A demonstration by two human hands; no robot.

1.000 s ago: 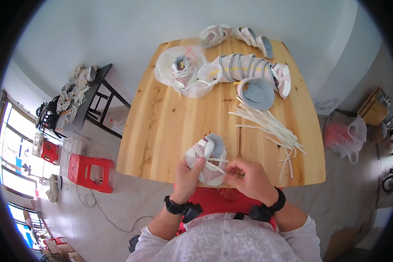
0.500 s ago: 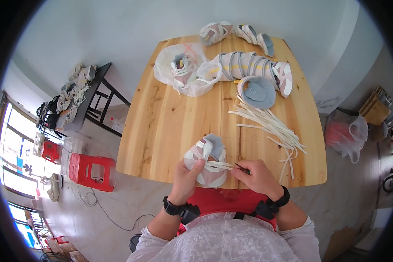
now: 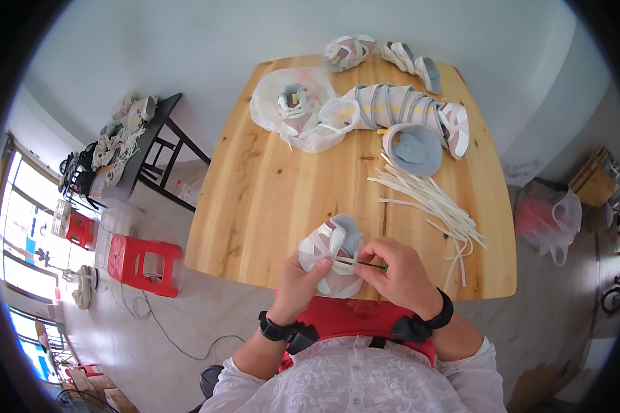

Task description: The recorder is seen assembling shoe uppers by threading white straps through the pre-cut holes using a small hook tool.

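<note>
A pink, white and grey shoe upper [image 3: 342, 283] rests at the near edge of the wooden table. My left hand [image 3: 302, 283] is closed on its left side, with the thumb over a flat white shoelace [image 3: 342, 261] that crosses the front. From the right, my right hand [image 3: 398, 275] reaches in with pinched fingers by the lace. A thin dark tool [image 3: 373, 266] with a bit of green shows in that hand; its tip is hard to make out. Whether the right fingertips also pinch the lace cannot be seen clearly.
Loose flat white laces [image 3: 437, 206] lie to the right on the wooden table [image 3: 255, 206]. Beyond them are a grey-lined upper [image 3: 413, 150], a row of nested uppers [image 3: 393, 107] and a clear plastic bag [image 3: 265, 103] with another upper. A red stool [image 3: 145, 265] stands at the left.
My right hand has moved left with the thin tool, closer to my left hand and the lace. The view has shifted slightly. My left hand stays on the upper.
</note>
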